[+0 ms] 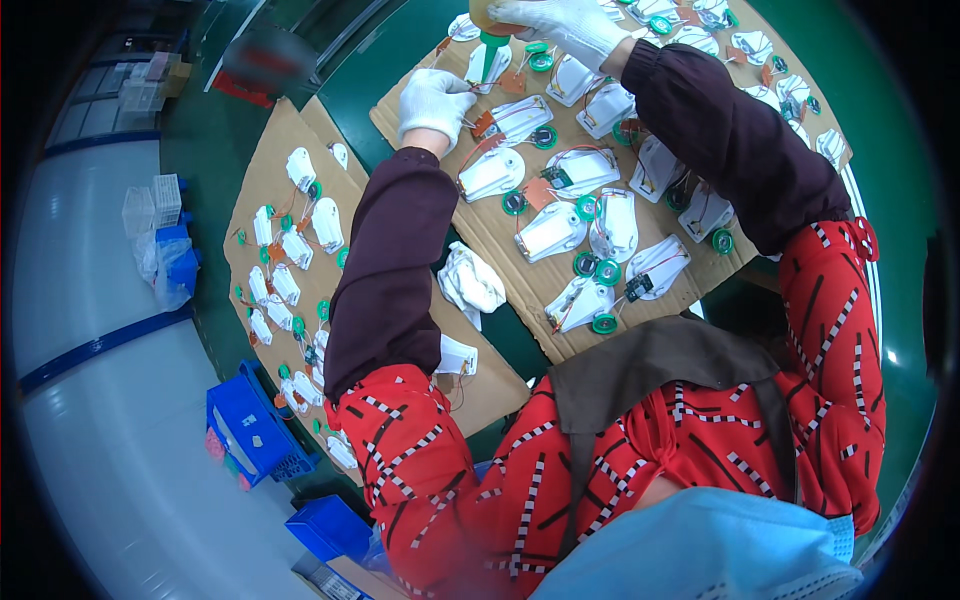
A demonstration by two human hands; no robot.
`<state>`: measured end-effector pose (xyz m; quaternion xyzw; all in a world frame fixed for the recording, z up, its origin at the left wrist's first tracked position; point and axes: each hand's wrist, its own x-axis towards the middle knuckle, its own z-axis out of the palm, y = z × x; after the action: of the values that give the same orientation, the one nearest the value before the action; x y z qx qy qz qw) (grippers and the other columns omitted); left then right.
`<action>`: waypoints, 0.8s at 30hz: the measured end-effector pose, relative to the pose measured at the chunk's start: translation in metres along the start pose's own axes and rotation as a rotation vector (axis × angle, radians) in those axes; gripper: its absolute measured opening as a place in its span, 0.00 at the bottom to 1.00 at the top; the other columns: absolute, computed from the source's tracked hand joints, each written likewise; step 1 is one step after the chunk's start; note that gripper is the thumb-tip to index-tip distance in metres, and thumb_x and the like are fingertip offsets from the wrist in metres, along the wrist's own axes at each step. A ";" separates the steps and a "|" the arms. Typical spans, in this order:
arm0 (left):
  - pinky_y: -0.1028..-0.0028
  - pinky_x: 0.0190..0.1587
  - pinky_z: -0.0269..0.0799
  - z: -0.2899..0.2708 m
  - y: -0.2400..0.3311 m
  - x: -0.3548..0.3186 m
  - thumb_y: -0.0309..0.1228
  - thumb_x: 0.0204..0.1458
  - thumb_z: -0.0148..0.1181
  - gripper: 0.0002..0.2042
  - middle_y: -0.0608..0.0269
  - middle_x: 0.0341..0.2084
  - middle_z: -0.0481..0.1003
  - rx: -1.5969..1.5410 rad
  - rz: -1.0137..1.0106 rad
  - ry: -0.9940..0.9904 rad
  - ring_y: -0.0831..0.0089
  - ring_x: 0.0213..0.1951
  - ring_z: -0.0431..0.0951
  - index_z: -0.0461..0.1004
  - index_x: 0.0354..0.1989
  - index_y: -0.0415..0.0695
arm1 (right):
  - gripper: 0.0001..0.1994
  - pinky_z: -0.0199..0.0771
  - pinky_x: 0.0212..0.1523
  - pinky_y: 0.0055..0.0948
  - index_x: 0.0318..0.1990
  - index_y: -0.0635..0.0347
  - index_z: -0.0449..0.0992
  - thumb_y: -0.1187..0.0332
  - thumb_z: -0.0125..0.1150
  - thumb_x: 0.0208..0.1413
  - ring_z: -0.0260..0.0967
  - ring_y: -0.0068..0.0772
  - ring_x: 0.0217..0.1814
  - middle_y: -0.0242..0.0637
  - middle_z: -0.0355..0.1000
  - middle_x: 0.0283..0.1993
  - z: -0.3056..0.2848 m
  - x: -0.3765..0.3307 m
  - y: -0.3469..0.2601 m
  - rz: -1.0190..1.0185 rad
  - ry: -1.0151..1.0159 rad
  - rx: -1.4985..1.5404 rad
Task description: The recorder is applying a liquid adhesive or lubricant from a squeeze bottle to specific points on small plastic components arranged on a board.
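Observation:
At the far edge of the cardboard sheet, my white-gloved right hand (575,28) grips an amber squeeze bottle (488,14), partly cut off by the top of the view. Its green nozzle (491,55) points down at a white plastic housing (479,70) with red wires. Close to this housing, my gloved left hand (432,104) has its fingers pinched together; whatever is between them is too small to make out. Nearer me, a white housing (518,120) lies beside an orange-brown board (484,124) and a round green-rimmed part (544,137).
Many similar wired housings (584,170) cover the main cardboard sheet (500,262). More lie on a second cardboard sheet (262,185) to the left. A crumpled white cloth (470,280) rests between them. Blue bins (250,425) stand on the floor at left.

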<state>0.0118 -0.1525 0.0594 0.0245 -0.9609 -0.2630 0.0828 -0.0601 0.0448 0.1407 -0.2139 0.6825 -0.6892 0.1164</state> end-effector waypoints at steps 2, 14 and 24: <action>0.69 0.43 0.70 0.000 0.001 0.001 0.35 0.38 0.67 0.11 0.56 0.32 0.76 -0.003 -0.003 0.011 0.64 0.38 0.76 0.81 0.29 0.43 | 0.25 0.75 0.43 0.28 0.52 0.62 0.68 0.68 0.67 0.47 0.72 0.28 0.44 0.37 0.73 0.44 -0.001 0.000 -0.001 -0.057 0.007 -0.004; 0.68 0.47 0.70 0.001 0.001 0.000 0.33 0.38 0.67 0.09 0.57 0.34 0.74 -0.048 -0.029 0.030 0.62 0.40 0.75 0.81 0.27 0.43 | 0.24 0.72 0.47 0.29 0.52 0.62 0.69 0.68 0.67 0.46 0.71 0.28 0.45 0.36 0.74 0.45 0.017 0.022 0.015 -0.125 -0.041 -0.045; 0.68 0.46 0.70 0.004 -0.001 -0.003 0.33 0.37 0.67 0.09 0.56 0.34 0.74 -0.077 -0.041 0.047 0.61 0.39 0.75 0.81 0.27 0.43 | 0.24 0.72 0.48 0.29 0.52 0.61 0.69 0.69 0.68 0.45 0.71 0.28 0.46 0.36 0.74 0.44 0.012 0.015 0.005 -0.104 -0.041 -0.065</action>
<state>0.0143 -0.1513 0.0550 0.0471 -0.9471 -0.3010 0.1008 -0.0686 0.0270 0.1373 -0.2670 0.6898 -0.6672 0.0874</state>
